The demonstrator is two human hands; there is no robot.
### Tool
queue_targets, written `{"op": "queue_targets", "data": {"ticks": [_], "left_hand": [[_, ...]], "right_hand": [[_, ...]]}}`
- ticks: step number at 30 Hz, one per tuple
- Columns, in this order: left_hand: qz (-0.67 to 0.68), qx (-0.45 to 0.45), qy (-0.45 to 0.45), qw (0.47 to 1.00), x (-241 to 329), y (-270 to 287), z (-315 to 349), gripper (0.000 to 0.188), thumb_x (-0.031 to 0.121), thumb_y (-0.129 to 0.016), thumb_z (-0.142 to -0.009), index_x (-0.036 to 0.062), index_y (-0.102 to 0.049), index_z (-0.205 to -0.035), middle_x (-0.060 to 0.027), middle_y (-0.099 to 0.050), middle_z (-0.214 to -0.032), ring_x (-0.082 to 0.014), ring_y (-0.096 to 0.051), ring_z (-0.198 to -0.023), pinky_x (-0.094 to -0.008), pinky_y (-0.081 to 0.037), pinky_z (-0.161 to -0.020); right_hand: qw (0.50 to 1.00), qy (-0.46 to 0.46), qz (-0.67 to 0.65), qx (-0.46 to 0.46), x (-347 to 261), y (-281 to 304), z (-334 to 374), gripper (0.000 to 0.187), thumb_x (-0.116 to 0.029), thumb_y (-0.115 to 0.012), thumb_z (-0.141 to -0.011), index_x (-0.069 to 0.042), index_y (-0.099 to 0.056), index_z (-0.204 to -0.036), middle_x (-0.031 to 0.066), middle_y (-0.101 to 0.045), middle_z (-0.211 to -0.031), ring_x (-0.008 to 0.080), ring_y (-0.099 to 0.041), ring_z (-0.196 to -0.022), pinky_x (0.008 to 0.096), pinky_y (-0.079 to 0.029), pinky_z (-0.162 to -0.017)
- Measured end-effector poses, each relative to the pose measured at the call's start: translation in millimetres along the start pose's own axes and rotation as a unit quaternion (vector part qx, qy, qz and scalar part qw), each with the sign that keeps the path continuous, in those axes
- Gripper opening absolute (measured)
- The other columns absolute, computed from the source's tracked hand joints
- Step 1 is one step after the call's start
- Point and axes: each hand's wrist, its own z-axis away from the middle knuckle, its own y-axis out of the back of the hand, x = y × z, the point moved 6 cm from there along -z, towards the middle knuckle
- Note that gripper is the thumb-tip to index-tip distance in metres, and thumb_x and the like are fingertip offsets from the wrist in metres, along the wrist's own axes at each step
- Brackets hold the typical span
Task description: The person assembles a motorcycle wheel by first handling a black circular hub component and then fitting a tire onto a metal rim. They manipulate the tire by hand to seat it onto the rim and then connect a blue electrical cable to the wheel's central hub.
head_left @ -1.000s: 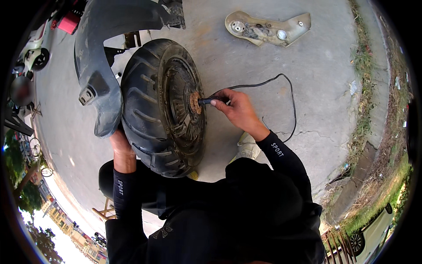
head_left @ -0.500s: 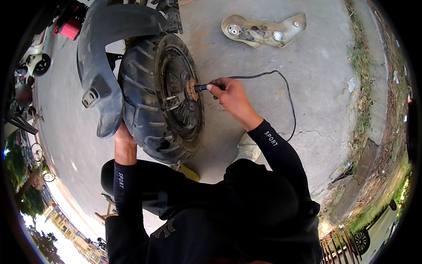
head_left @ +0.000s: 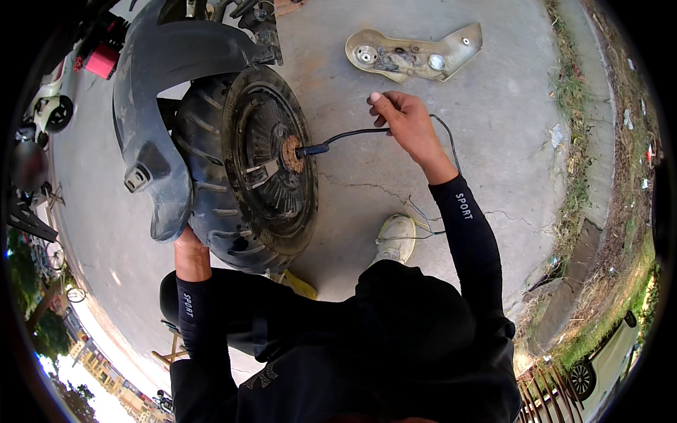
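A dusty black tyre on a spoked-pattern wheel (head_left: 257, 158) stands tilted before me, partly under a scuffed black fender (head_left: 151, 92). From the rusty, rough centre of the wheel (head_left: 292, 154), a dark sleeve (head_left: 312, 151) sticks out, and a black cable (head_left: 356, 132) runs from it. My right hand (head_left: 409, 125) is right of the wheel, its fingers curled where the cable passes beneath them. The cable loops on to thin loose wires (head_left: 421, 215) by my shoe. My left hand (head_left: 192, 243) reaches behind the tyre's near side, below the fender; its fingers are hidden.
A beige, arm-shaped cover (head_left: 416, 56) lies on the concrete ground (head_left: 493, 141) beyond my right hand. My light shoe (head_left: 396, 238) is right of the wheel. Grass and litter (head_left: 575, 106) border the right side. Parked scooters (head_left: 53, 113) stand far left.
My right hand has left the dark sleeve and moved right and slightly away along the cable. The loose wire ends have come into view by my shoe. My left hand stays behind the tyre.
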Motion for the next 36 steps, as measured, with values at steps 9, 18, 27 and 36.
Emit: {"op": "queue_targets", "data": {"ticks": [9, 18, 27, 36], "left_hand": [[-0.070, 0.132, 0.018, 0.989, 2, 0, 37, 0.062, 0.054, -0.053, -0.100, 0.0065, -0.051, -0.139, -0.0068, -0.061, -0.130, -0.0240, -0.060, -0.114, -0.0383, -0.051, -0.098], [0.008, -0.076, 0.035, 0.996, 2, 30, 44, 0.059, 0.050, -0.041, -0.105, 0.0036, -0.050, -0.140, -0.0067, -0.062, -0.132, -0.0226, -0.059, -0.115, -0.0347, -0.048, -0.102], [-0.007, -0.014, 0.075, 0.997, 6, 53, 48, 0.072, 0.062, -0.045, -0.099, 0.0039, -0.049, -0.142, -0.0099, -0.059, -0.136, -0.0270, -0.059, -0.118, -0.0430, -0.048, -0.104], [-0.001, 0.003, 0.056, 0.998, 7, 39, 44, 0.074, 0.063, -0.043, -0.099, 0.0045, -0.047, -0.143, -0.0107, -0.058, -0.137, -0.0281, -0.058, -0.120, -0.0445, -0.048, -0.104]], "right_hand": [[0.866, 0.067, 0.449, 0.209, 78, 113, -134, 0.039, -0.031, -0.077, -0.082, -0.010, -0.069, -0.113, 0.0183, -0.066, -0.112, 0.0380, -0.066, -0.101, 0.0478, -0.055, -0.082], [0.856, 0.096, 0.482, 0.160, 104, 101, -136, 0.034, -0.025, -0.075, -0.083, -0.011, -0.066, -0.112, 0.0158, -0.063, -0.107, 0.0353, -0.065, -0.099, 0.0462, -0.055, -0.080], [0.797, 0.220, 0.550, 0.115, 87, 89, -137, 0.021, -0.014, -0.067, -0.084, -0.010, -0.065, -0.105, 0.0140, -0.062, -0.105, 0.0316, -0.065, -0.099, 0.0421, -0.057, -0.078], [0.920, 0.108, 0.271, 0.262, 91, 154, -127, 0.016, -0.005, -0.064, -0.086, 0.001, -0.063, -0.101, 0.0133, -0.069, -0.094, 0.0279, -0.070, -0.078, 0.0356, -0.058, -0.069]]}}
